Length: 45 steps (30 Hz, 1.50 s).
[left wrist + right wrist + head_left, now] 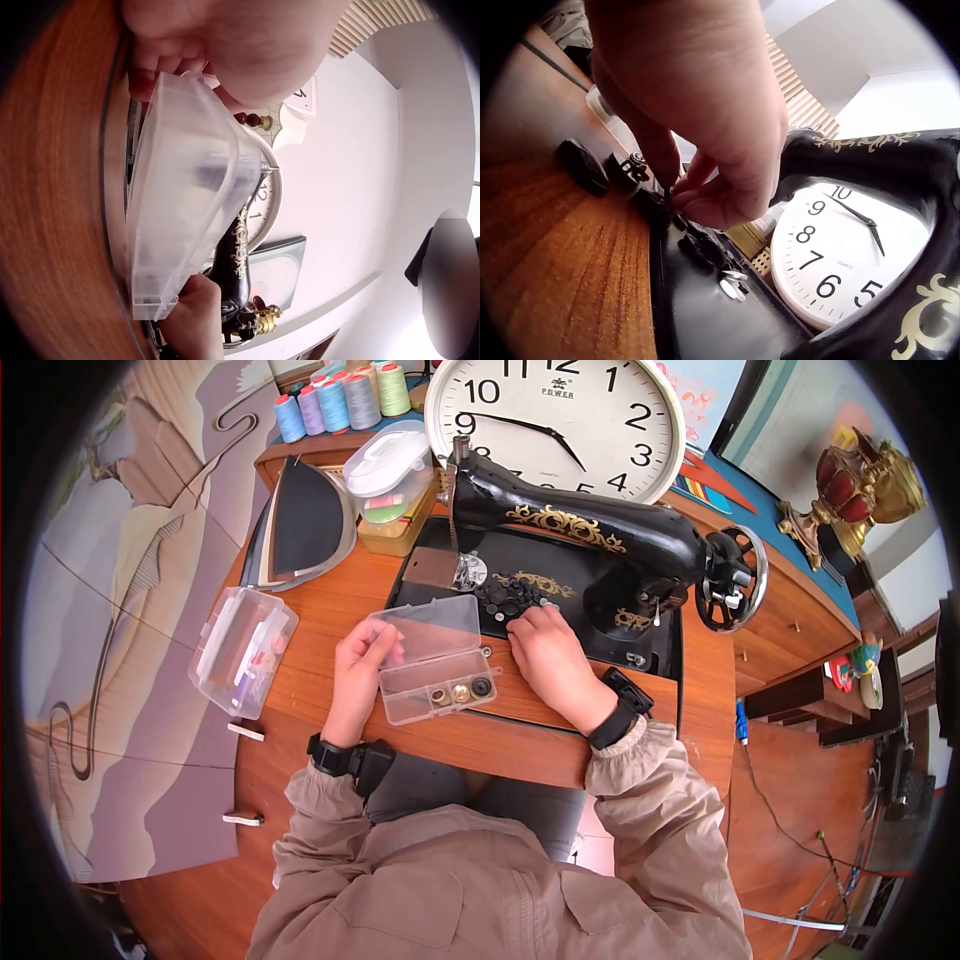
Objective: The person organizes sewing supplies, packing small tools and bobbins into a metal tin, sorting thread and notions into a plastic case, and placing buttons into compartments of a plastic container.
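Note:
A clear plastic box (425,709) lies on the wooden table with its lid (440,628) raised. Three round buttons (461,692), metallic and dark, sit inside it. At the box's left side my left hand (358,665) grips the lid edge between thumb and fingers; the left wrist view shows the box (176,172) close beneath that palm. My right hand (550,655) is at the pile of black buttons (508,596) on the sewing machine bed. In the right wrist view its fingertips (679,201) pinch a small dark button at the pile's edge.
A black sewing machine (590,525) stands behind the buttons, with a large clock (560,410) beyond. To the left are another clear box (243,650), a lidded container (385,470) and thread spools (333,405). A few loose buttons (583,166) lie near my right hand.

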{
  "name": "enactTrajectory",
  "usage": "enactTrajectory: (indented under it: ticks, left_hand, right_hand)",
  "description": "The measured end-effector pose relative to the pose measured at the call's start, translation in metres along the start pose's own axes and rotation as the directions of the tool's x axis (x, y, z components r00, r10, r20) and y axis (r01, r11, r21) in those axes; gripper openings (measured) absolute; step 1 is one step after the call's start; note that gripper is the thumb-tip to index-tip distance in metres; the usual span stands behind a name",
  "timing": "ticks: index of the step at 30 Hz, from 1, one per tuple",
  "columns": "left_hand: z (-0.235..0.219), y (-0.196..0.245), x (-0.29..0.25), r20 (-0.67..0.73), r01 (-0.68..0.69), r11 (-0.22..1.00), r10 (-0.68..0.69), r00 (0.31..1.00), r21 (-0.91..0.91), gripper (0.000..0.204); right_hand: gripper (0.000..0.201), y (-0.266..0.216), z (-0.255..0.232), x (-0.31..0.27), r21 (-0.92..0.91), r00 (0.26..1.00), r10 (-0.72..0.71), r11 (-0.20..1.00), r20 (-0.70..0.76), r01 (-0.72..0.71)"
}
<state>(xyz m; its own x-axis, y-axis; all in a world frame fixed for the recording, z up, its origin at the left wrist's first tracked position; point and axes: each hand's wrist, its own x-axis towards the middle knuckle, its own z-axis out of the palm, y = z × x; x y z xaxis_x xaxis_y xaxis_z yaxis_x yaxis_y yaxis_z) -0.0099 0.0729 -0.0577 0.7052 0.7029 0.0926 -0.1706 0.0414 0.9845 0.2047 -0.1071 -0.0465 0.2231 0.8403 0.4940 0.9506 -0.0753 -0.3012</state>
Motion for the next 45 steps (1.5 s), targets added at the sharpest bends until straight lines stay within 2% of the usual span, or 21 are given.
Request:
enactTrajectory:
  ticks: [2,6,8,9,12,14,16,18,22,24,26,27,31,34,36,42,45]
  left_hand:
    - [0.000,-0.001,0.000,-0.001,-0.003,1.000,0.003,1.000,0.004,0.015]
    - [0.000,0.000,0.000,-0.002,-0.001,1.000,0.001,1.000,0.018,0.014]
    - [0.000,0.000,-0.001,0.004,-0.007,1.000,0.007,1.000,0.020,0.013]
    - [-0.001,-0.001,0.000,0.006,-0.006,1.000,0.006,1.000,0.017,0.013]
    - [-0.001,-0.002,0.000,-0.016,0.000,1.000,0.000,1.000,-0.001,0.013]
    - [-0.001,-0.002,-0.002,-0.043,0.007,1.000,-0.007,0.999,-0.017,0.014]
    - [-0.001,-0.002,-0.001,-0.077,0.003,0.999,-0.007,0.997,-0.053,0.014]
    - [0.000,0.001,-0.002,-0.102,-0.013,0.997,0.006,0.995,-0.070,0.014]
    - [-0.003,-0.002,-0.001,-0.188,-0.057,0.994,0.039,0.981,-0.091,0.015]
    - [-0.002,-0.001,-0.001,-0.198,-0.056,0.995,0.038,0.980,-0.084,0.017]
    - [-0.001,-0.001,-0.001,-0.207,-0.053,0.996,0.036,0.978,-0.077,0.018]
    - [-0.001,-0.002,-0.001,-0.192,-0.055,0.997,0.045,0.980,-0.049,0.018]
    - [0.002,0.000,-0.001,-0.149,-0.067,0.997,0.072,0.986,0.036,0.016]
    - [0.001,-0.003,-0.001,-0.122,-0.064,0.994,0.074,0.990,0.084,0.017]
    - [0.001,-0.003,0.000,-0.116,-0.061,0.995,0.071,0.991,0.083,0.017]
    - [-0.001,-0.007,0.002,-0.097,-0.053,0.991,0.065,0.993,0.122,0.017]
    - [-0.001,-0.005,0.002,-0.082,-0.031,0.988,0.044,0.996,0.150,0.018]
  right_hand:
    - [0.010,0.002,0.002,0.000,-0.091,1.000,-0.028,0.995,-0.002,0.028]
    - [0.011,0.002,0.000,-0.001,-0.089,1.000,0.000,0.996,0.000,0.000]
    - [0.010,0.003,0.001,0.000,0.035,0.998,-0.034,0.999,-0.046,0.035]
    - [0.010,0.003,-0.001,0.001,0.034,0.998,-0.033,0.999,-0.047,0.034]
    - [0.012,0.007,-0.014,0.010,-0.064,0.966,0.043,0.996,-0.254,-0.061]
    - [0.014,0.010,-0.023,0.013,-0.028,0.944,0.163,0.984,-0.286,-0.178]
    - [0.014,0.020,-0.022,0.012,0.082,0.908,0.293,0.956,-0.298,-0.281]
    - [0.014,0.028,-0.022,0.011,0.103,0.890,0.374,0.927,-0.259,-0.360]
    - [0.014,0.039,-0.017,0.008,0.081,0.907,0.350,0.937,-0.236,-0.340]
    - [0.014,0.041,-0.015,0.007,0.095,0.939,0.280,0.959,-0.202,-0.265]
    - [0.014,0.039,-0.016,0.005,0.114,0.943,0.296,0.953,-0.152,-0.281]
    - [0.014,0.038,-0.016,0.005,0.133,0.944,0.313,0.945,-0.105,-0.298]
    - [0.015,0.036,-0.013,0.005,0.153,0.942,0.327,0.938,-0.077,-0.313]
    - [0.018,0.037,-0.013,0.004,0.103,0.962,0.264,0.961,-0.071,-0.256]
    - [0.020,0.041,-0.011,0.003,0.170,0.948,0.308,0.941,-0.073,-0.293]
    - [0.017,0.046,-0.013,0.003,0.146,0.948,0.318,0.938,-0.009,-0.313]
    - [0.018,0.045,-0.012,0.002,0.128,0.953,0.302,0.947,-0.033,-0.296]
